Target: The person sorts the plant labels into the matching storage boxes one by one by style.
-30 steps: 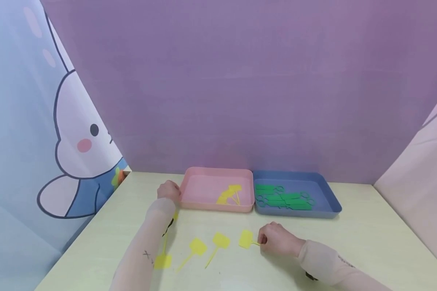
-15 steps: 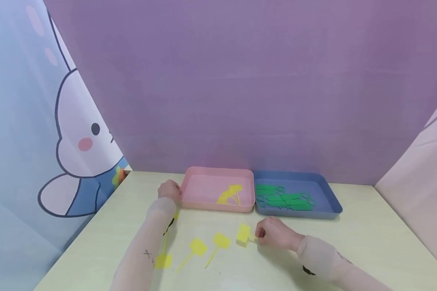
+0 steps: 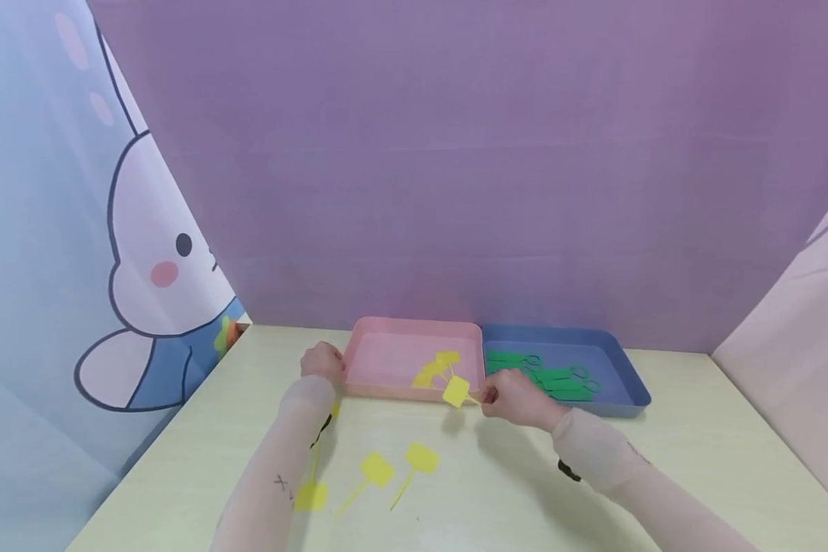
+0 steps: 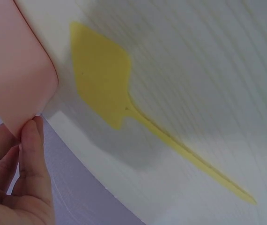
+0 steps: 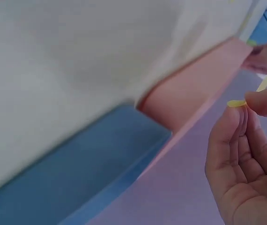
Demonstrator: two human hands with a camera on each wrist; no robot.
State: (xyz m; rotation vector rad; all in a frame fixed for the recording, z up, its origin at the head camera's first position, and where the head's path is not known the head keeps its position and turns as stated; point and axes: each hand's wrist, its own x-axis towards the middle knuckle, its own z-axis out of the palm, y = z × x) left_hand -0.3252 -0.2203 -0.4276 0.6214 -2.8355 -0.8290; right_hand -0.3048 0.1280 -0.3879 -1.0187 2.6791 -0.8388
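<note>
In the head view my left hand (image 3: 323, 360) is at the left side of a pink tray (image 3: 386, 390). The left wrist view shows thumb and fingers (image 4: 31, 140) pinching that tray's rim at a corner. My right hand (image 3: 517, 397) pinches the thin stem of a yellow plant label (image 3: 457, 392), its square head pointing left and raised over the table by the tray's front wall. In the right wrist view a bit of the stem (image 5: 236, 103) sticks out between thumb and fingertips. Several more yellow labels (image 3: 447, 358) lie inside the pink tray.
A blue tray (image 3: 621, 391) with several green ring-ended tags (image 3: 569, 389) stands right beside the pink one. On the near table lie yellow labels (image 3: 422, 458), (image 3: 377, 469) and another (image 3: 310, 496) by my left forearm. A purple cloth (image 3: 469, 169) hangs behind.
My right hand has lifted the yellow plant label off the table and carried it forward to the pink tray's front wall. The left hand stays on the tray.
</note>
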